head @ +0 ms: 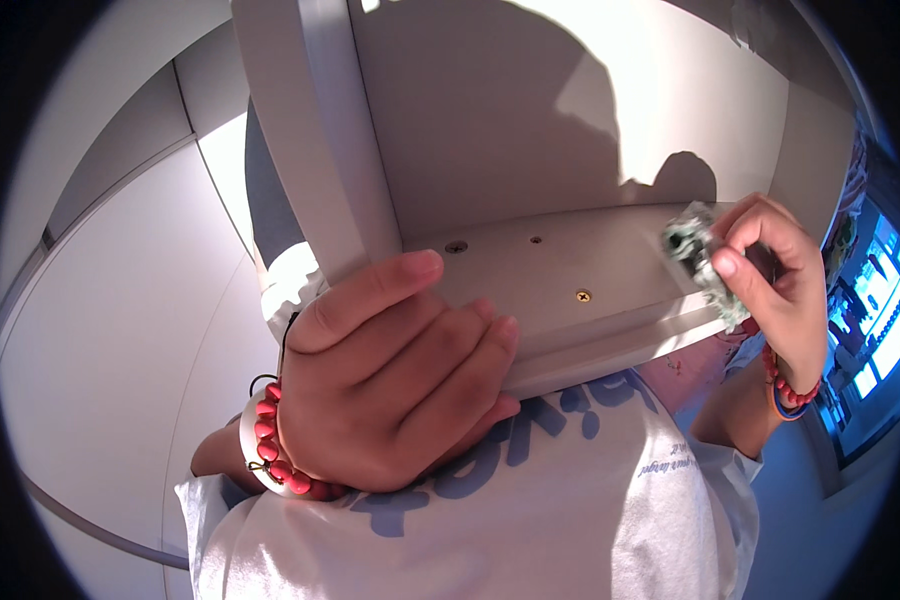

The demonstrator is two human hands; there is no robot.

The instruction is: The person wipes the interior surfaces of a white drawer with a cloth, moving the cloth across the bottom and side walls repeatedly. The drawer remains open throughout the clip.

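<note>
My left hand [390, 375] lies over the near left corner of a white box-like furniture piece [487, 150], its thumb stretched along the rim and its fingers curled in front. A crumpled green-and-white cloth [694, 247] is pinched between the thumb and fingers of my right hand [780, 262]. The cloth is blurred and hangs at the right end of the box's near edge [607, 337]. Set in the ledge inside are a dark Phillips screw [456, 247], a smaller screw [536, 240] and a brass-coloured Phillips screw [583, 296].
The box's near edge lies close against my white printed shirt [450, 540]. A tall side rail [307, 135] rises at left, before white panels [112, 300]. At far right a bright blue-lit window or screen [870, 315] shows. Shadows and sunlight fall across the back panel.
</note>
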